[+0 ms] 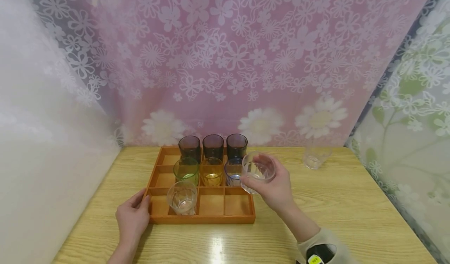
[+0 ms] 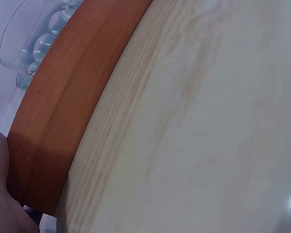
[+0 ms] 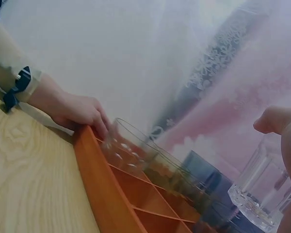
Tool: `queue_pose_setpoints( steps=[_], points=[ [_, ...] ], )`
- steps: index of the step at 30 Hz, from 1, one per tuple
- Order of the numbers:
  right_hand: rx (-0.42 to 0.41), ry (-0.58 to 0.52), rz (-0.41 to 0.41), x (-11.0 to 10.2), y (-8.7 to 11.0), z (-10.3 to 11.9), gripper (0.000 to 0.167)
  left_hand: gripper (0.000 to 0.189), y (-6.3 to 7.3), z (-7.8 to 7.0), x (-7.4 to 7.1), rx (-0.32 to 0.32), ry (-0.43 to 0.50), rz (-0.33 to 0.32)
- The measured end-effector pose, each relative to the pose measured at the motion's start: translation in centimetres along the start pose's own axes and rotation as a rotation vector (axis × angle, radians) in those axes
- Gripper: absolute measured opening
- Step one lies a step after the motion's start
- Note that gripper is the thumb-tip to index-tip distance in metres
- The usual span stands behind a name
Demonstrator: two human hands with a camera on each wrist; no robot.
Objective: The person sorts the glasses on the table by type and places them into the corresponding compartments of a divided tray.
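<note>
My left hand (image 1: 133, 215) grips the front left corner of a divided wooden tray (image 1: 207, 219), its thumb at the side wall. In my right hand (image 1: 277, 189) is a clear drinking glass (image 1: 259, 172), held between thumb and fingers above the tray's right edge. The right wrist view shows this glass (image 3: 259, 194) with a faceted, thick base. A second clear glass (image 1: 183, 199) stands in the tray's front row, second compartment from the left. Behind it, the middle row holds a green glass (image 1: 187, 172), an amber glass (image 1: 212, 173) and a blue glass (image 1: 232, 173).
Three dark purple glasses, the right one (image 1: 237, 147) among them, fill the back row from the second column rightward. Another clear glass (image 1: 314, 157) stands on the wooden table (image 1: 337, 201) at the back right. A flowered pink curtain (image 1: 218, 80) hangs behind the table.
</note>
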State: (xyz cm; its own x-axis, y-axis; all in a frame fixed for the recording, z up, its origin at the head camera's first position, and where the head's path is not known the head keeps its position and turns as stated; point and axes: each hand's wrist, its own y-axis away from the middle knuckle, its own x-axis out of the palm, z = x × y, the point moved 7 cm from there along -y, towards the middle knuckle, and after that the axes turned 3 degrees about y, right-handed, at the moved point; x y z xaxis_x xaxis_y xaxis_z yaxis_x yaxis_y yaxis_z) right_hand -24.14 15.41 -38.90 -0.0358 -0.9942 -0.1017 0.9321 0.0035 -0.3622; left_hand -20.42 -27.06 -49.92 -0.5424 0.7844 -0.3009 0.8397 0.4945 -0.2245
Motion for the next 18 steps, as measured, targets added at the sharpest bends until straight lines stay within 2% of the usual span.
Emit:
queue_pose_setpoints(
  steps=[9, 18],
  points=[
    [0.007, 0.027, 0.075, 3.9, 1.4, -0.4, 0.079, 0.028, 0.0, 0.0, 0.0, 0.0, 0.002, -0.004],
    [-0.013, -0.036, 0.185, 7.8, 2.3, -1.1, 0.08, 0.028, 0.0, 0.0, -0.1, -0.002, 0.015, 0.006]
  ],
)
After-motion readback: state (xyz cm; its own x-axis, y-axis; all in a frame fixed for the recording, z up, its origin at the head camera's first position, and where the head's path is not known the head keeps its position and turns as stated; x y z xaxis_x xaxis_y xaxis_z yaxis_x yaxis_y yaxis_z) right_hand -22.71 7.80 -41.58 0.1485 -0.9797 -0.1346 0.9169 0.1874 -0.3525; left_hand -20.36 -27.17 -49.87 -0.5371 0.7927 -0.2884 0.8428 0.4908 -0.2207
